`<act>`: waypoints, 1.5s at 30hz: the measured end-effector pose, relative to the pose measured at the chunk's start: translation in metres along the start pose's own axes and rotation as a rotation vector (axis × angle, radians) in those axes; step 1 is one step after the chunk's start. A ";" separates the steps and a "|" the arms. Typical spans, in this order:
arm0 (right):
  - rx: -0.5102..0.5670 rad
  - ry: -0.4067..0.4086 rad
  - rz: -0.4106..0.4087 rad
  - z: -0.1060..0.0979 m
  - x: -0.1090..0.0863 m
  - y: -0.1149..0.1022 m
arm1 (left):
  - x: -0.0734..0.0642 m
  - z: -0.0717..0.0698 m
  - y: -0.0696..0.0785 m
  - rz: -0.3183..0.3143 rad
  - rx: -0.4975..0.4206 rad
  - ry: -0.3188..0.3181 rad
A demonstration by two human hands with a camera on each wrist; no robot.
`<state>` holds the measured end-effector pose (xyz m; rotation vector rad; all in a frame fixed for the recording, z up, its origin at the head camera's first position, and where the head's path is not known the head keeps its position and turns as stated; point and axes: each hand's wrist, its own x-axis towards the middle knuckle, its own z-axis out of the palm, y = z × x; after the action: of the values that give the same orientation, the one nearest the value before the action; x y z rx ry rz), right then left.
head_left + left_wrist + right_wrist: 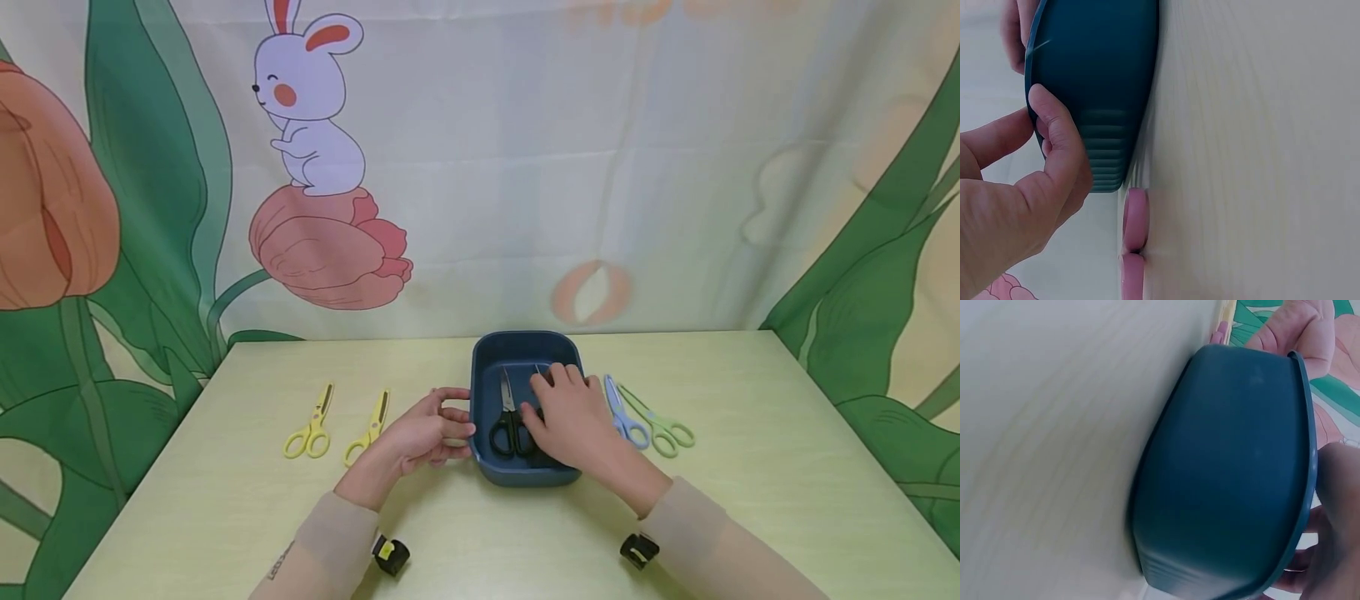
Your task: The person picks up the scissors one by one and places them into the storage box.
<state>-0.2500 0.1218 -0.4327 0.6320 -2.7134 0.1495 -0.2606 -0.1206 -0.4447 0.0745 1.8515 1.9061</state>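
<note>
A dark blue rectangular bin point(525, 478) stands on the table between my hands. Inside it lies a pair of black-handled scissors point(508, 425), blades pointing away from me. Against the bin's left wall and rim rest the fingertips of my left hand point(427, 429); its fingers are loosely bent. My right hand point(573, 417) reaches over the right rim into the bin. There it holds a second pair of black scissors point(537, 368), mostly hidden under the palm, with a blade tip showing beyond the fingers.
Two pairs of yellow scissors, one farther left point(309, 429) and one beside my left hand point(367, 433), lie on the table point(247, 517). Right of the bin, blue scissors point(622, 412) and green scissors point(662, 423) lie close together. A printed curtain point(480, 167) hangs behind the table.
</note>
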 end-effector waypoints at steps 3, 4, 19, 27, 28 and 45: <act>0.039 0.063 -0.009 -0.002 -0.004 0.006 | 0.000 0.000 0.000 0.001 -0.002 -0.005; 0.046 0.074 -0.010 -0.003 -0.005 0.008 | 0.000 0.000 0.000 0.002 -0.002 -0.005; 0.106 0.059 0.085 -0.011 -0.021 0.044 | 0.000 0.000 -0.001 0.003 -0.003 0.006; 0.135 -0.033 0.172 -0.009 -0.037 0.069 | 0.000 -0.001 -0.001 0.003 -0.005 0.008; 0.136 -0.049 0.179 -0.009 -0.040 0.072 | 0.000 -0.001 -0.001 0.003 -0.005 0.007; 0.127 -0.302 0.247 -0.016 -0.056 0.102 | 0.000 -0.001 -0.002 0.017 -0.004 -0.003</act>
<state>-0.2435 0.2388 -0.4407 0.3751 -3.0894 0.3133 -0.2608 -0.1214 -0.4464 0.0917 1.8511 1.9200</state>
